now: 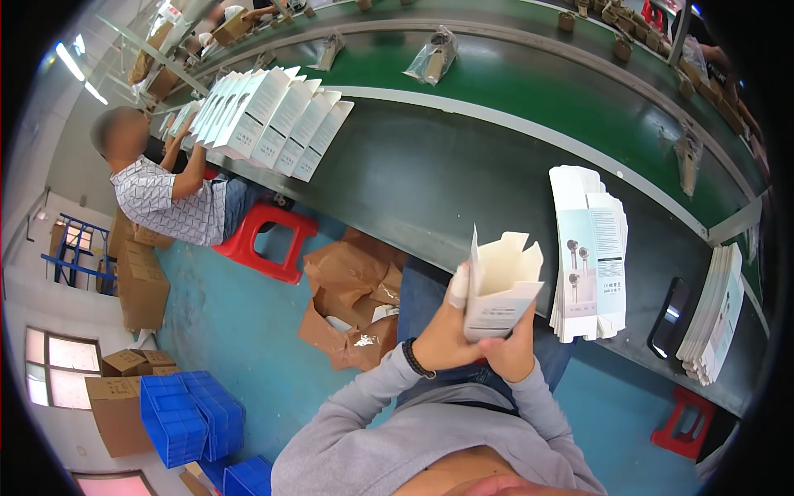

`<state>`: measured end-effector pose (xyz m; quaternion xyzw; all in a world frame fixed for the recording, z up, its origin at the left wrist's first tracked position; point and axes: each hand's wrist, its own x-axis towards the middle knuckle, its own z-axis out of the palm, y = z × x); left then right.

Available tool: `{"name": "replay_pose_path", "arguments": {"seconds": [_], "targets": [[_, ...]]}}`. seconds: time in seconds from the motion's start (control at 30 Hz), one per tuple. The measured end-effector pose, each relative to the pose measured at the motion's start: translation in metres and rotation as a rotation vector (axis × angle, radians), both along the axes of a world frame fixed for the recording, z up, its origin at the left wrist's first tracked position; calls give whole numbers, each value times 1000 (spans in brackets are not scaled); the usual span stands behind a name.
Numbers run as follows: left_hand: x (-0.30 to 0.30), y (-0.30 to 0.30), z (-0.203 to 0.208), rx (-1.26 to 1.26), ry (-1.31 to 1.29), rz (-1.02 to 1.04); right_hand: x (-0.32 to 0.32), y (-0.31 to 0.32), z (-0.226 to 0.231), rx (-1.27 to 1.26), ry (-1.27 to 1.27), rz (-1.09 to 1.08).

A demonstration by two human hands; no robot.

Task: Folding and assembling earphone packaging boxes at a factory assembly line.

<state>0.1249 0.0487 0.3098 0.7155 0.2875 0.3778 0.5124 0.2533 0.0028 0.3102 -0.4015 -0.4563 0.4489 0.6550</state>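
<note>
Both my hands hold a small white and pale-blue carton (498, 317) in front of my body, at the near edge of the workbench. It is opened out into a box, with its top flaps standing up and the inside showing. My left hand (440, 337) grips its left side, and a white wrap covers one finger. Around the lower right side closes my right hand (511, 351). Just right of the carton, a pile of flattened printed cartons (576, 264) lies on the dark bench (438, 178).
Several opened cartons (269, 116) stand in a row at the bench's left. A co-worker (178, 186) sits there by a red stool (281, 240). To the right lie a black phone (668, 318) and more flat cartons (715, 314). Behind runs a green conveyor (529, 116) carrying bagged items.
</note>
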Motion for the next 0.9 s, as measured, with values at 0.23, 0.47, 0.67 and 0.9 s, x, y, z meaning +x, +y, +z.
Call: {"name": "replay_pose_path", "arguments": {"seconds": [0.23,0.47,0.67,0.9], "targets": [[-17,5,26,457,22,-39,13,-3,-6,-58,20,119],[-26,20,37,527,148,-110,21,0,-3,19,-303,48],[-19,16,40,287,-99,21,14,7,9,235,-566,-62],[-18,12,38,320,-117,136,10,4,9,141,-502,-7]]}}
